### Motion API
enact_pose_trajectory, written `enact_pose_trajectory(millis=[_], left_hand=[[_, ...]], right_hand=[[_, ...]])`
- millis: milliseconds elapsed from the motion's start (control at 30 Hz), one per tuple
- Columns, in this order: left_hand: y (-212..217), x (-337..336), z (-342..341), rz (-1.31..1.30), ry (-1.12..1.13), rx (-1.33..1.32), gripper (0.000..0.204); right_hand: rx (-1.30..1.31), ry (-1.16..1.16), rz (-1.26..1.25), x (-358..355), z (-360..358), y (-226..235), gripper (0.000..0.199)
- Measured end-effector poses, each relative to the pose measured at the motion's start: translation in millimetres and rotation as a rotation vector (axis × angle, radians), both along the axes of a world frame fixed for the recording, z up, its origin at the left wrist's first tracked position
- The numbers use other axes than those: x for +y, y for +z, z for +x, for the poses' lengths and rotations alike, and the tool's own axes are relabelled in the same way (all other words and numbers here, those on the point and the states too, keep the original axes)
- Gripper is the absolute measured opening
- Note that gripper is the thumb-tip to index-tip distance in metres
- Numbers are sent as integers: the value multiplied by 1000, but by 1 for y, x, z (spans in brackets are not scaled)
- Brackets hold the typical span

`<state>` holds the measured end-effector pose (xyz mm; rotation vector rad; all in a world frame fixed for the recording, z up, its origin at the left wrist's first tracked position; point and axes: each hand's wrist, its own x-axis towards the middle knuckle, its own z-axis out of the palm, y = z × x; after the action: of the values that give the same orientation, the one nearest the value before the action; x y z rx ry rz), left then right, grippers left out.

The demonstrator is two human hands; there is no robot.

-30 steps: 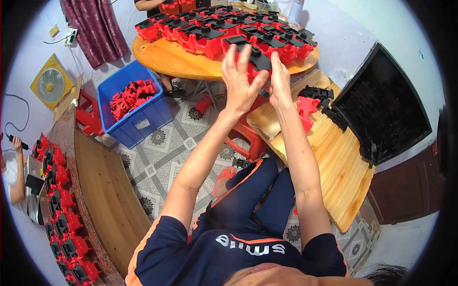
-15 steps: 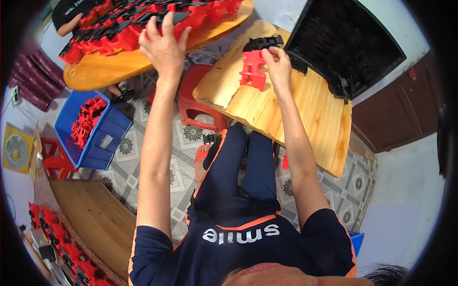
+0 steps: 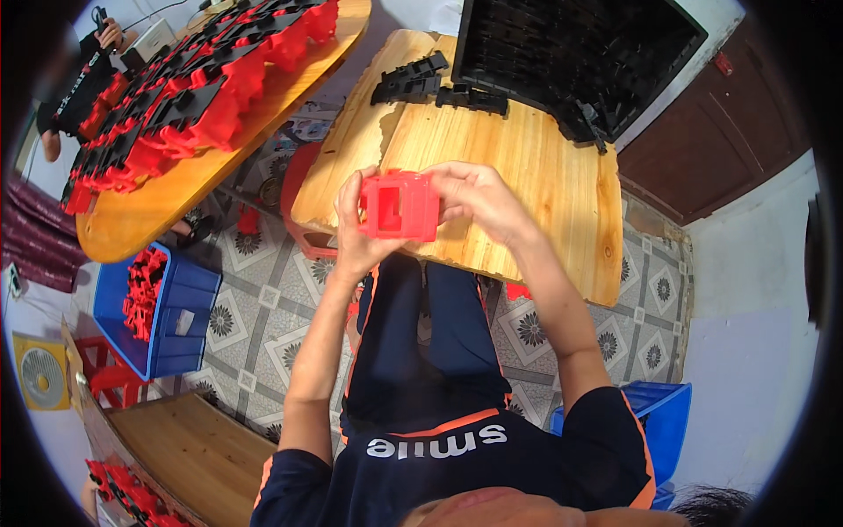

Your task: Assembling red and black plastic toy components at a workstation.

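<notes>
The person holds one hollow red housing [image 3: 421, 207] near the middle of the frame, over the near edge of the wooden board [image 3: 536, 202]. The left hand [image 3: 356, 248] is wrapped around its left side, and the right hand [image 3: 483, 200] grips its right edge with bent fingers. A rectangular opening in the housing faces the camera, and no black part can be made out on it, so this unit looks unfinished; its far side is hidden. Loose black pieces [image 3: 413, 81] lie at the top of the board, apart from the housing, and the black tray [image 3: 655, 90] at the upper right holds many more dark parts, too crowded to count. The work seems well advanced overall: across the upper left, rows of red units with black tops [image 3: 206, 110] cover much of the oval table [image 3: 123, 235], apparently already put together. More red-and-black units [image 3: 136, 496] stand at the lower left edge, though blur and the frame's rim hide how complete they are. Much also appears to be left, since the blue bin [image 3: 182, 312] at left contains a heap of red parts [image 3: 145, 294] with no black tops that can be seen. What the other blue bin [image 3: 665, 422] at lower right contains cannot be told.
</notes>
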<state>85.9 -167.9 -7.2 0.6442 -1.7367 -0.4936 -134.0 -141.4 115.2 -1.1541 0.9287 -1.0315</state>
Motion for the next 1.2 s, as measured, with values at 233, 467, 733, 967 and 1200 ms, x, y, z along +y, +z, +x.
enact_pose_trajectory(millis=[233, 467, 733, 967, 1200], left_hand=[[32, 70, -40, 651, -205, 797, 120], [20, 102, -12, 921, -229, 957, 102], [8, 109, 2, 1002, -299, 936, 85], [11, 117, 1, 1051, -405, 1018, 78], [22, 119, 4, 972, -351, 1064, 69]], right_hand=[[1048, -838, -383, -203, -97, -65, 57], [1041, -683, -326, -143, -83, -49, 51], [370, -572, -293, -11, -161, -134, 36], [1236, -489, -765, -17, -136, -47, 25], [1072, -107, -451, -30, -132, -70, 25]])
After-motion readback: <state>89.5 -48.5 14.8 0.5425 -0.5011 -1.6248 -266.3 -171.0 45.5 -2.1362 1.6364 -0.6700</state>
